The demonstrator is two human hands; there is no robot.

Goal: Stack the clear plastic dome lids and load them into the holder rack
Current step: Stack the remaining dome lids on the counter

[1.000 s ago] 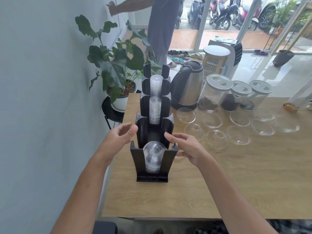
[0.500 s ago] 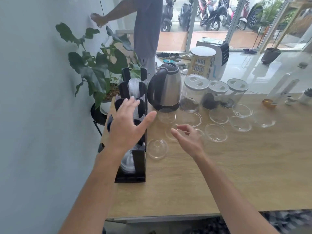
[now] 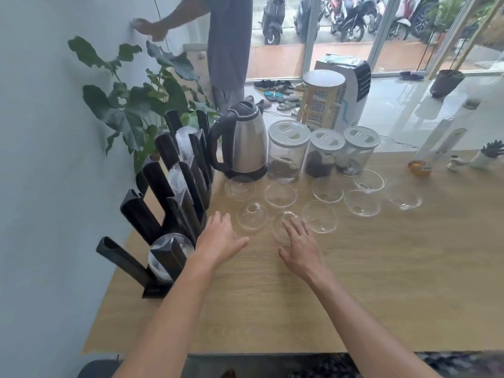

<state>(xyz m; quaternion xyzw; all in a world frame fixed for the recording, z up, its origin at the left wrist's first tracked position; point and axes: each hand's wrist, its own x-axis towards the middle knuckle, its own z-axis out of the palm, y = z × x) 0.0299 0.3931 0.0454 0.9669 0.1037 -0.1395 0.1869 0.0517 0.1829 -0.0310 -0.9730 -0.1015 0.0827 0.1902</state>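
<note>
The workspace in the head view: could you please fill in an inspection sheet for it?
Surface: wooden table, bare at the front.
Job's things: about nine loose dome lids; black holder rack at the left edge, lids already in several slots.
Clutter: kettle, three lidded jars, small items far right.
Grip: left hand and right hand open, over the nearest lids, holding nothing.
Cables: one on the floor behind the jars.
Surroundings: potted plant, a standing person, glass doors.
</note>
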